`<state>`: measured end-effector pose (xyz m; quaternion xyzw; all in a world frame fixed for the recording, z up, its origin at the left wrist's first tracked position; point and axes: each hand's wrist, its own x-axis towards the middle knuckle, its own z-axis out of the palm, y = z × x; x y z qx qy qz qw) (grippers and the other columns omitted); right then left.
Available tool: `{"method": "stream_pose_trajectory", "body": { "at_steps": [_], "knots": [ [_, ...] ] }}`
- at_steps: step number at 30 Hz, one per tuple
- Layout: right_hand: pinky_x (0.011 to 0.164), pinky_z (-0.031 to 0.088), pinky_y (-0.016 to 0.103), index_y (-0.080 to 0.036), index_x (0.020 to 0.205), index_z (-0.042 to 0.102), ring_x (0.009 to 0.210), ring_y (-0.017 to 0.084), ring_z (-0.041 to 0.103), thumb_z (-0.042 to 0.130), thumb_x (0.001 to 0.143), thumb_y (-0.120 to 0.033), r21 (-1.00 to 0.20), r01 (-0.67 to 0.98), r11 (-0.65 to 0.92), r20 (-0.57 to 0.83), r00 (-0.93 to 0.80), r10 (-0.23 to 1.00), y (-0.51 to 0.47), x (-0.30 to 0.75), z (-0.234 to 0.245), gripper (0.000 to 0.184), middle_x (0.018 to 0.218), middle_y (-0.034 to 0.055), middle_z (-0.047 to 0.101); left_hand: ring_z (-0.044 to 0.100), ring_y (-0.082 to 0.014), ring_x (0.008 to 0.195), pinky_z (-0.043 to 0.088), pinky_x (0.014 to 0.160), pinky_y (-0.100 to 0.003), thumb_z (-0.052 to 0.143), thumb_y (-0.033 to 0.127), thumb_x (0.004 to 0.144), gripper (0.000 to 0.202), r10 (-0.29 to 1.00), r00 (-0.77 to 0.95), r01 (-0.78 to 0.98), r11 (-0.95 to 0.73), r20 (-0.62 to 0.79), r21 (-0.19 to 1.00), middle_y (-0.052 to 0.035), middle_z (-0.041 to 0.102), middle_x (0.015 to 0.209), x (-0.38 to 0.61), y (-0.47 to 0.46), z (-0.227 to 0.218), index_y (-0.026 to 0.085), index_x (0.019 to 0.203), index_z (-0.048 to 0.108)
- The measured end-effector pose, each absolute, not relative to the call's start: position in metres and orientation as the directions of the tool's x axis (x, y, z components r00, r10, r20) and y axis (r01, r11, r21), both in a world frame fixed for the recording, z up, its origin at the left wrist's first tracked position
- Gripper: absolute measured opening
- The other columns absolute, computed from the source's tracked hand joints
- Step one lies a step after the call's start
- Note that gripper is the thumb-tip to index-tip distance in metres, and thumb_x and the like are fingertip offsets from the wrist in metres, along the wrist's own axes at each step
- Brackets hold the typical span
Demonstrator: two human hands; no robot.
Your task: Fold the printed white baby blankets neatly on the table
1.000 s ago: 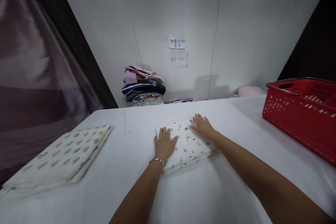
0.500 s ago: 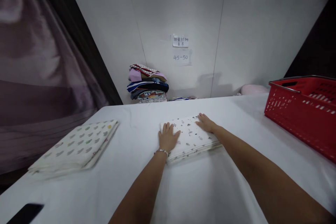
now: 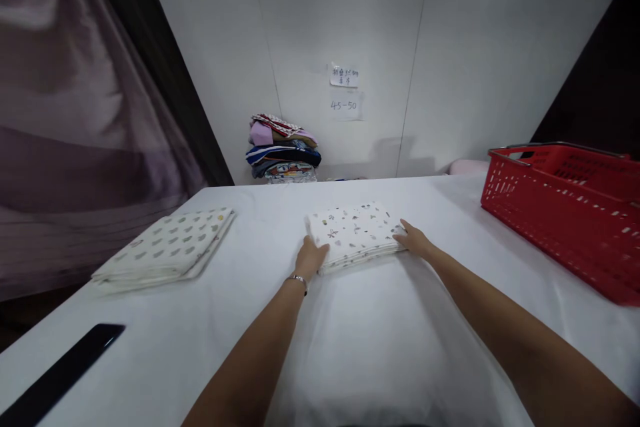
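A folded white cloth [image 3: 359,230] with a small scattered print lies on the white-covered table [image 3: 370,333] in front of me. My left hand [image 3: 311,257] grips its near left corner, thumb on top and the other fingers along or under the side. At the right edge, my right hand [image 3: 413,240] holds the cloth in the same manner, its fingers partly hidden. Off to the left rests a second folded white cloth [image 3: 173,243] with rows of grey-green shapes, which neither hand touches.
On the right of the table stands a red plastic basket [image 3: 555,220]. A long black flat object [image 3: 65,370] lies at the near left. Behind the table's far edge is a stack of folded fabrics [image 3: 285,153], below paper signs [image 3: 345,107] on the wall.
My hands have gone from lying flat on top of the cloth to gripping its left and right edges. The printed side now looks slightly different. The view has shifted a little.
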<state>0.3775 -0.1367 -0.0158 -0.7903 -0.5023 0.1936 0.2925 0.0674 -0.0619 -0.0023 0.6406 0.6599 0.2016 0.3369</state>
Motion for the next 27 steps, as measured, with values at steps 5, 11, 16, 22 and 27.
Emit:
{"method": "stream_pose_trajectory", "body": {
  "at_steps": [5, 11, 16, 22, 27],
  "knots": [
    [0.058, 0.054, 0.030, -0.012, 0.142, 0.028, 0.076, 0.021, 0.065, 0.062, 0.077, -0.038, -0.709, 0.589, -0.388, -0.145, 0.416, 0.898, -0.167, 0.358, -0.015, 0.078, 0.115, 0.0178, 0.059, 0.053, -0.0276, 0.112, 0.044, 0.082, -0.031, 0.070, 0.040, 0.066, 0.081, 0.979, 0.035, 0.652, 0.128, -0.198, 0.747, -0.0185, 0.051, 0.130, 0.048, -0.069, 0.004, 0.012, 0.133, 0.034],
    [0.053, 0.052, 0.033, -0.014, 0.146, 0.018, 0.061, 0.020, 0.062, 0.052, 0.081, -0.048, -0.717, 0.632, -0.293, -0.160, 0.260, 0.952, -0.231, 0.327, -0.021, 0.081, 0.089, 0.0111, 0.066, 0.061, -0.0241, 0.096, 0.046, 0.071, -0.027, 0.071, 0.043, 0.064, 0.068, 0.975, 0.042, 0.535, 0.162, -0.218, 0.829, -0.0167, 0.060, 0.117, 0.009, -0.081, 0.007, 0.011, 0.121, 0.049],
    [0.092, 0.043, 0.044, -0.016, 0.139, 0.035, 0.117, 0.031, 0.047, 0.046, 0.084, -0.046, -0.405, 0.908, -0.104, 0.204, 0.201, 0.958, -0.239, 0.309, -0.007, 0.063, 0.129, 0.0148, 0.050, 0.063, -0.0216, 0.085, 0.046, 0.068, -0.027, 0.071, 0.043, 0.065, 0.060, 0.976, 0.056, 0.453, 0.161, -0.208, 0.877, -0.0145, 0.064, 0.108, -0.003, -0.097, 0.001, 0.011, 0.113, 0.056],
    [0.103, 0.034, 0.043, -0.022, 0.131, 0.045, 0.124, 0.025, 0.041, 0.039, 0.089, -0.040, -0.323, 0.884, 0.339, 0.267, -0.258, 0.928, -0.225, 0.264, -0.002, 0.046, 0.134, 0.0074, 0.048, 0.062, -0.0193, 0.093, 0.046, 0.077, -0.026, 0.070, 0.033, 0.068, 0.048, 0.990, 0.032, 0.400, 0.117, -0.141, 0.909, -0.0118, 0.064, 0.110, -0.003, -0.108, -0.006, 0.013, 0.110, 0.059],
    [0.108, 0.026, 0.045, -0.017, 0.136, 0.040, 0.131, 0.024, 0.033, 0.041, 0.088, -0.033, -0.242, 0.903, 0.355, 0.192, -0.314, 0.930, -0.226, 0.251, -0.020, 0.052, 0.141, 0.0101, 0.040, 0.060, -0.0180, 0.099, 0.044, 0.084, -0.025, 0.066, 0.026, 0.072, 0.040, 0.996, 0.031, 0.392, 0.062, -0.081, 0.918, -0.0098, 0.065, 0.109, -0.003, -0.108, -0.015, 0.014, 0.110, 0.060]
  ]
}}
